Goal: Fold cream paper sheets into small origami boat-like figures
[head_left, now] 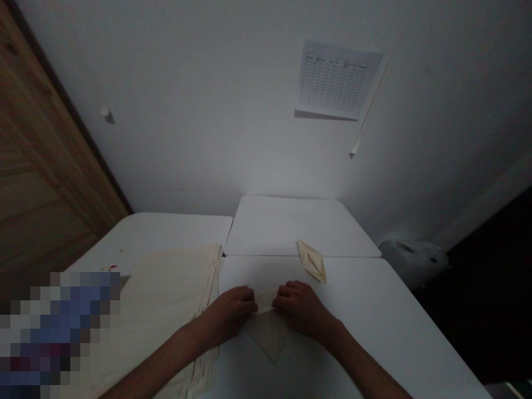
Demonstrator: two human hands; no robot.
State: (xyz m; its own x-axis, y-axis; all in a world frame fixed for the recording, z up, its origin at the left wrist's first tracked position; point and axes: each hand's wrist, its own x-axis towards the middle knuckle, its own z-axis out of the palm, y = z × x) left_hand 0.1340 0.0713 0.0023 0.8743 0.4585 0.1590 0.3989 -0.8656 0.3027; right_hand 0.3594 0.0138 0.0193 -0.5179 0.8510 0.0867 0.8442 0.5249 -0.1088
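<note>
Head view, left hand [226, 317], right hand [300, 308] pressing apparently folded paper [266, 291], centre hidden beneath them

A grid sheet [334, 80] hangs on the white wall [208, 111] at upper center, a wooden panel [45, 149] fills the left edge, and a stack of cream sheets [170, 310] lies on the counter [282, 221] at lower left.

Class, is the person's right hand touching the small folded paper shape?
Apart: the head view shows white tabletop between the right hand and the small folded paper shape.
</note>
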